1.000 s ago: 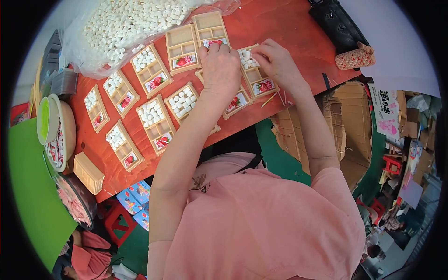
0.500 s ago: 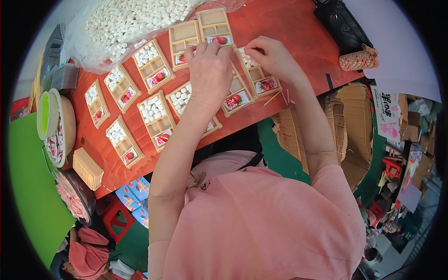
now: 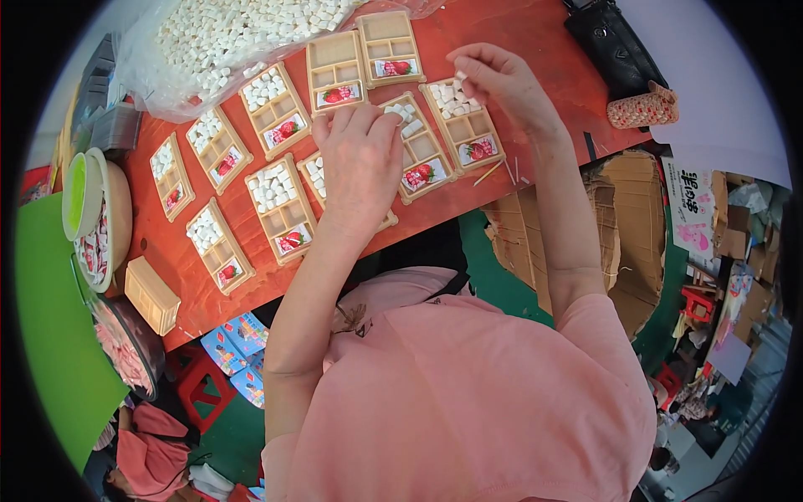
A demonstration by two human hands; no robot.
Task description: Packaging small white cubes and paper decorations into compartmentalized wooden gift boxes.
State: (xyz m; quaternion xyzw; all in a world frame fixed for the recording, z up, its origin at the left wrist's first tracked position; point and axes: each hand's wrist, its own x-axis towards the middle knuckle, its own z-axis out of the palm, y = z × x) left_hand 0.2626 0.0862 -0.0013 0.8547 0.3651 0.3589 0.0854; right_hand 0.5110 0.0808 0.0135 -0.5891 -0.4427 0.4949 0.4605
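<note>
Lying on red table [image 3: 544,33]: wooden trays [image 3: 280,205], white cubes inside. Left hand [image 3: 361,159] resting flat, fingers together; right hand [image 3: 498,84] pinching cube [image 3: 461,75]. Cardboard flooring right.

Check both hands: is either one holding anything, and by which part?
The right hand pinches a small white piece at its fingertips, above a wooden tray. The left hand lies flat over another tray; any grip there cannot be told.
</note>
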